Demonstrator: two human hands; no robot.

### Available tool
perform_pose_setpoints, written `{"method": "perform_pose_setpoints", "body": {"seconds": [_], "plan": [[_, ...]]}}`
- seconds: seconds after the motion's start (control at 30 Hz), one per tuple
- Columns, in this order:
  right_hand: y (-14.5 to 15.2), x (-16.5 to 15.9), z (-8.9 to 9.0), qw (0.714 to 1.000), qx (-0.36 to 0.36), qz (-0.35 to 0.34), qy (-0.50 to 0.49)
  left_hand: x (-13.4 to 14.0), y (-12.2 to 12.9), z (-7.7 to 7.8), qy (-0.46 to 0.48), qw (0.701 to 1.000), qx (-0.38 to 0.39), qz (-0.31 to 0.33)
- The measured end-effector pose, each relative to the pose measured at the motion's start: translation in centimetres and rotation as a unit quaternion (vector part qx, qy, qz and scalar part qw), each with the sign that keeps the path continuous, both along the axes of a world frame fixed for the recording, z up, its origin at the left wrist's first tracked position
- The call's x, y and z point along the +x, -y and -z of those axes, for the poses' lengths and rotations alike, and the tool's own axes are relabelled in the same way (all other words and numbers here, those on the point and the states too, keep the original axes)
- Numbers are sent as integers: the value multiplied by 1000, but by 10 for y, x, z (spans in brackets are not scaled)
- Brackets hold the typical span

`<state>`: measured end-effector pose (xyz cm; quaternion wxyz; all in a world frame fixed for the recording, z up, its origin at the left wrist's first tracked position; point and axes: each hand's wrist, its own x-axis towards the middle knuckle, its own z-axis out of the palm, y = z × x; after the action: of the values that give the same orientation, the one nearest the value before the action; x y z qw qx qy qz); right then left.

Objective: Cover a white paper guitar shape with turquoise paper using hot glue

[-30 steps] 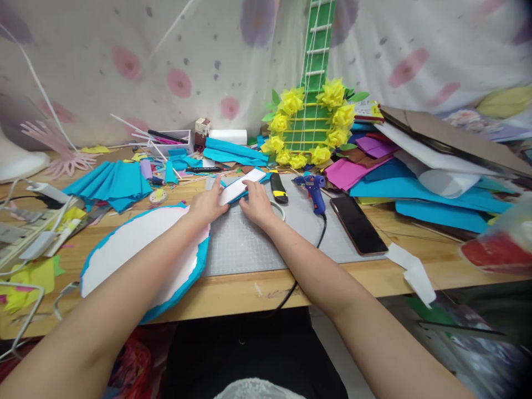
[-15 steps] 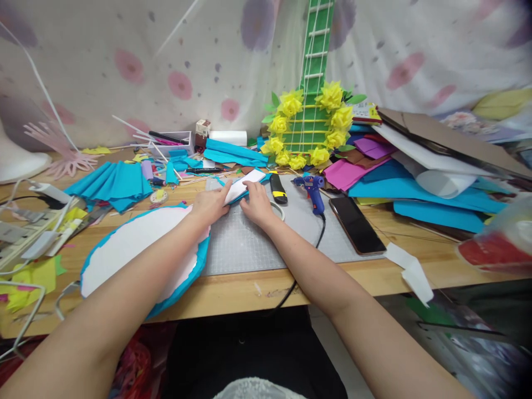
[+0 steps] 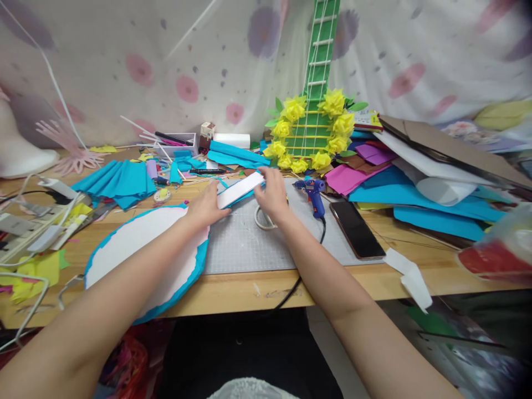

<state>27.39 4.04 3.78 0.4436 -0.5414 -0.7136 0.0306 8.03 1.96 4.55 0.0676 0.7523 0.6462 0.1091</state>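
Note:
A long white strip with blue paper along its edges [image 3: 240,189] lies slantwise over the grey cutting mat [image 3: 245,252]. My left hand [image 3: 206,206] grips its near left end, thumb along the lower edge. At the far right end, my right hand [image 3: 272,193] has its fingers closed round the strip. Under my left forearm rests a large white rounded panel edged in blue paper [image 3: 124,244]. A roll of tape [image 3: 261,220] lies on the mat by my right wrist. Just right of that hand is a blue glue gun [image 3: 315,198].
A black phone [image 3: 357,230] lies at the mat's right edge. Behind stands a green paper guitar [image 3: 310,119] with yellow flowers. Stacked coloured paper and card [image 3: 415,183] fill the right; pleated blue paper [image 3: 116,183] and a power strip [image 3: 20,238] are at left.
My hands have moved apart to the strip's two ends, baring more of its white face. My right hand now covers the black-and-yellow cutter. The view has shifted slightly.

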Motion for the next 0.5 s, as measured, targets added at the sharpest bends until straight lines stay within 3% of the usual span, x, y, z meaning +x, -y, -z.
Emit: {"method": "perform_pose_setpoints", "body": {"seconds": [0.17,0.27,0.37,0.5], "plan": [[5,82,-46,982,137,96,-84,0,5,-11,-9,998,-62,-18],[14,136,-51,957,163,177,-159,-4,3,-17,-23,998,-56,0],[19,164,-32,970,26,190,-150,-9,-3,-17,-32,998,-58,2],[21,158,3,975,-156,145,-69,-8,-6,-13,-49,996,-73,-23]]}}
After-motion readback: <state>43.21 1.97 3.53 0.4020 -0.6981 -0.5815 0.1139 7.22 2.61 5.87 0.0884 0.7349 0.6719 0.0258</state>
